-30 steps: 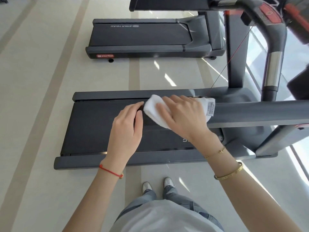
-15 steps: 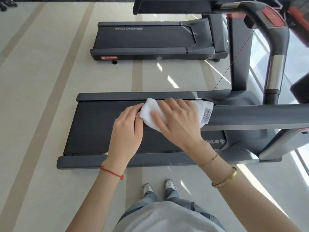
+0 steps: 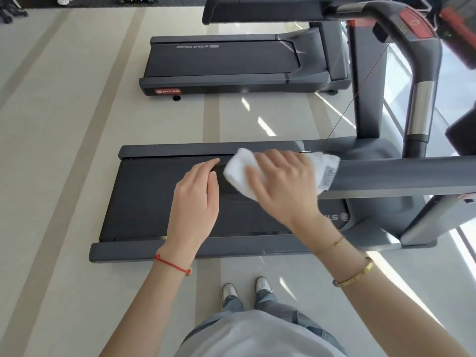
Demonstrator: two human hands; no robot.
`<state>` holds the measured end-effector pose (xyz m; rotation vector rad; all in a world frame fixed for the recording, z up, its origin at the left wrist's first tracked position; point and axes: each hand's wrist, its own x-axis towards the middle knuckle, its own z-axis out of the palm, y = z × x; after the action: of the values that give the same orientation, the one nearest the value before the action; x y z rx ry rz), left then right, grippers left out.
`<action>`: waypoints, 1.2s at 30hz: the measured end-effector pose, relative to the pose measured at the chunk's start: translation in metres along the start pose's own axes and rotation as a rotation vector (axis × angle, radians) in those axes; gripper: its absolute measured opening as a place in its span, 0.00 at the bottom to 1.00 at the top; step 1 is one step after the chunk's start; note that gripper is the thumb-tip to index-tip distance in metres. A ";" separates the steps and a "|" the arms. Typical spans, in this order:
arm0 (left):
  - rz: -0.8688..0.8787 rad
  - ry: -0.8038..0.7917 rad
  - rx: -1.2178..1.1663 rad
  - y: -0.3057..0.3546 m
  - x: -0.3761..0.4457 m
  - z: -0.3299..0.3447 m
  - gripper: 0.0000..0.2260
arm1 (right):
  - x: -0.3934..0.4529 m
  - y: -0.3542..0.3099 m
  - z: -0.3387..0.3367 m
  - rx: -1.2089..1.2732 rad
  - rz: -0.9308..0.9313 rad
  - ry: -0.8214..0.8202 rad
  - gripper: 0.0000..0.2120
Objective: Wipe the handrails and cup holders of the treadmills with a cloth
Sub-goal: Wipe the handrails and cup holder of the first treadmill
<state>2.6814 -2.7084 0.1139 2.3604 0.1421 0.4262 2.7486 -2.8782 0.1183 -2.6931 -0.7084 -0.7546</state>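
right hand presses cloth on handrail, maybe gripping

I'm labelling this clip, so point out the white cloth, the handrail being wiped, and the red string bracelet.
white cloth (image 3: 238,168): head view, bare left part beyond the fingers.
handrail (image 3: 401,173): head view, grey top surface right of the cloth.
red string bracelet (image 3: 172,264): head view, cord across the left wrist.

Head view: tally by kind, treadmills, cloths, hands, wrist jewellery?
Dark grey treadmills: 2, the near one being wiped and the far one.
White cloths: 1, the folded white cloth on the near treadmill's grey handrail.
Hands: 2, left hand and right hand.
Wrist jewellery: 3, red string bracelet, thin gold chain, gold bangle.
Total: 8
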 end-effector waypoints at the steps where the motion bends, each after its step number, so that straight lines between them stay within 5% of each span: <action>1: 0.000 0.001 0.003 0.000 0.000 0.000 0.16 | -0.004 -0.004 0.002 0.022 -0.058 -0.021 0.17; 4: 0.000 0.022 0.049 0.003 0.001 0.001 0.15 | -0.013 0.019 -0.005 -0.003 -0.180 -0.053 0.21; 10: 0.097 0.022 0.240 0.032 0.006 0.019 0.14 | -0.031 0.110 -0.030 -0.096 0.074 0.054 0.17; 15: 0.146 -0.010 0.385 0.073 0.010 0.058 0.14 | -0.037 0.145 -0.034 -0.110 0.053 0.114 0.17; 36: 0.162 0.037 0.372 0.288 0.006 0.271 0.14 | -0.107 0.426 -0.124 -0.109 -0.016 0.058 0.16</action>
<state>2.7751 -3.0925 0.1253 2.7419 0.0502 0.5619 2.8371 -3.3262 0.1166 -2.7525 -0.6955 -0.8966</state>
